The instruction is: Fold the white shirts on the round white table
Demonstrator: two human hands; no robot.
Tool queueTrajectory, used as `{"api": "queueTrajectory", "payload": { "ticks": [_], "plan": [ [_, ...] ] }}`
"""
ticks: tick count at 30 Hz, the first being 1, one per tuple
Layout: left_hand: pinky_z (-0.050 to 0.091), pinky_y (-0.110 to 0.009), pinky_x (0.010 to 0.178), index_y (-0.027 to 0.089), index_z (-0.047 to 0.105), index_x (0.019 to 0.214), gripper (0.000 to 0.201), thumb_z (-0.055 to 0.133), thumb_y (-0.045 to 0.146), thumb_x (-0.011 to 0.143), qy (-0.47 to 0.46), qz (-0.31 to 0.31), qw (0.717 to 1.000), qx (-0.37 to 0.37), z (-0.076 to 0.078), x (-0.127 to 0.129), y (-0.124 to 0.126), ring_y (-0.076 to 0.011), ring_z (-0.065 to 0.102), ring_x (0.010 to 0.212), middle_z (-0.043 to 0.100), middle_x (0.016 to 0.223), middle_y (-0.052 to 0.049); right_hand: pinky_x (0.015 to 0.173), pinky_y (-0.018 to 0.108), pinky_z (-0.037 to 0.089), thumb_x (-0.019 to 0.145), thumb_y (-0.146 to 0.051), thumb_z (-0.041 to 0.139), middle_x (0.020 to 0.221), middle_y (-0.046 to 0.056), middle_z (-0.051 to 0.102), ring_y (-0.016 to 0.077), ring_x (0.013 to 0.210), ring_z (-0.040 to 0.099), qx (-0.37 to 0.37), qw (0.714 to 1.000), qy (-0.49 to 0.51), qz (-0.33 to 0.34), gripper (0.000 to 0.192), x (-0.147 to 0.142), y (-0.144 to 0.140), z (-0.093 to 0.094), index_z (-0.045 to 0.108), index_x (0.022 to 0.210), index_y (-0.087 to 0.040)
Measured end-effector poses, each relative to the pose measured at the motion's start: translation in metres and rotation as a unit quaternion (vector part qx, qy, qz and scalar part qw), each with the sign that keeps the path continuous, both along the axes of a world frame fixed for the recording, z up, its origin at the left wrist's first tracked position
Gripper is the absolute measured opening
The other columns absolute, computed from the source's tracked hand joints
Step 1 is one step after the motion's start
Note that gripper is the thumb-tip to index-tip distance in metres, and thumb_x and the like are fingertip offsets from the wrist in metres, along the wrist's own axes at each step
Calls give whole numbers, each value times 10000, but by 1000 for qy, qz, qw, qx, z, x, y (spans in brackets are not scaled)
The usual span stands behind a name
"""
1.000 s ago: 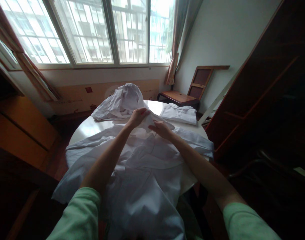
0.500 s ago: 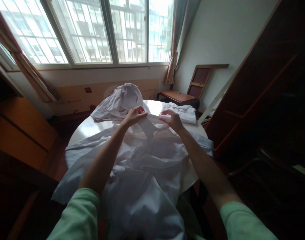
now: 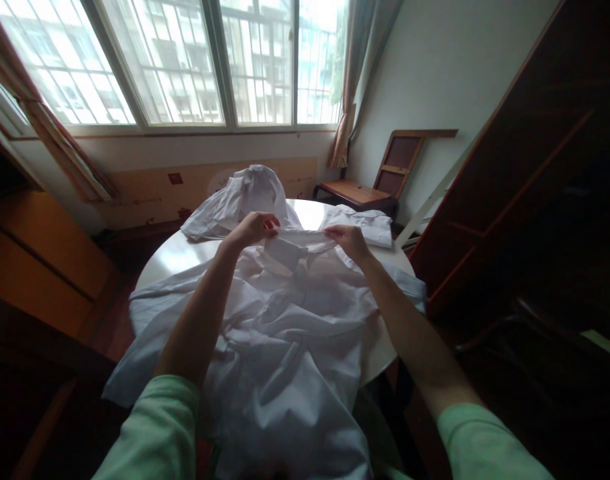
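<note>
A white shirt (image 3: 295, 320) lies spread over the round table, its collar at the far side and its lower part hanging over the near edge. My left hand (image 3: 257, 229) pinches the left end of the shirt collar (image 3: 287, 250), fingers closed. On the other side, my right hand (image 3: 348, 241) grips the collar's right part between thumb and fingers. The collar is stretched between both hands, lifted a little off the rest of the cloth. Wrinkles run across the shirt body.
Behind my hands, a heap of white cloth (image 3: 249, 200) and a folded white garment (image 3: 367, 225) lie on the white round table (image 3: 167, 261). A wooden chair (image 3: 359, 192) stands beyond, below the window. Dark wooden furniture (image 3: 465, 220) rises on the right; an orange-brown cabinet (image 3: 39, 253) is left.
My left hand has moved left along the collar, and my right hand has shifted slightly, its fingers now closed more tightly. The collar is drawn straighter between them.
</note>
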State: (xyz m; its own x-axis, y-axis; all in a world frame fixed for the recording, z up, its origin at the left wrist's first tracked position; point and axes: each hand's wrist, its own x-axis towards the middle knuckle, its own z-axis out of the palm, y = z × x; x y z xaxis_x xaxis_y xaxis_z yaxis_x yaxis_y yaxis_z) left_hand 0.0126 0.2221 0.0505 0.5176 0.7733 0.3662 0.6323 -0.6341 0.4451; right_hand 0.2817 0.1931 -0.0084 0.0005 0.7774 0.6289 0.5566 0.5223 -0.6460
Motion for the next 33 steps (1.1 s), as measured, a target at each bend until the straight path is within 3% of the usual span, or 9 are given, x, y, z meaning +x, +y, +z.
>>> {"api": "queueTrajectory", "payload": {
  "ticks": [3, 7, 12, 21, 27, 33],
  "plan": [
    [401, -200, 598, 114, 681, 878, 213, 613, 229, 711, -16, -25, 999, 37, -1, -2, 4, -87, 530, 604, 636, 678, -28, 665, 299, 482, 678, -245, 627, 702, 30, 708, 189, 677, 636, -14, 998, 60, 10, 120, 3, 4, -1, 711, 709, -166],
    [395, -181, 570, 127, 686, 891, 208, 572, 232, 752, -10, -50, 999, 15, -6, -6, 8, -76, 519, 587, 625, 673, -18, 675, 305, 471, 685, -271, 613, 690, 23, 688, 177, 673, 614, -15, 995, 96, 27, 135, 2, 9, -4, 689, 711, -161],
    [409, -176, 572, 121, 676, 923, 228, 554, 207, 750, 40, -50, 998, -16, -8, -9, 9, -81, 548, 595, 639, 689, -20, 708, 320, 470, 711, -272, 598, 726, 38, 676, 185, 710, 608, 14, 998, 59, 9, 135, -8, 3, -3, 673, 731, -161],
    [414, -214, 615, 151, 701, 956, 288, 650, 323, 730, 47, -34, 994, 88, -9, 35, -13, -127, 602, 650, 700, 766, -57, 732, 328, 465, 784, -298, 534, 791, 55, 677, 192, 749, 601, 89, 996, 5, -25, 176, -20, -9, 3, 655, 760, -173],
    [390, -203, 554, 170, 732, 832, 169, 618, 281, 775, 3, 3, 992, 124, -22, 37, -7, -121, 601, 588, 708, 701, -49, 713, 316, 468, 777, -279, 524, 780, 52, 684, 193, 745, 612, 80, 996, -9, -31, 168, -19, -10, 4, 653, 751, -174],
    [405, -196, 585, 184, 730, 854, 144, 605, 192, 783, 25, -52, 987, 149, -26, 39, -9, -121, 623, 640, 719, 788, -46, 700, 287, 458, 755, -337, 603, 771, 55, 699, 189, 721, 628, 39, 997, -62, 16, 184, -25, -15, 3, 680, 770, -171]
  ]
}}
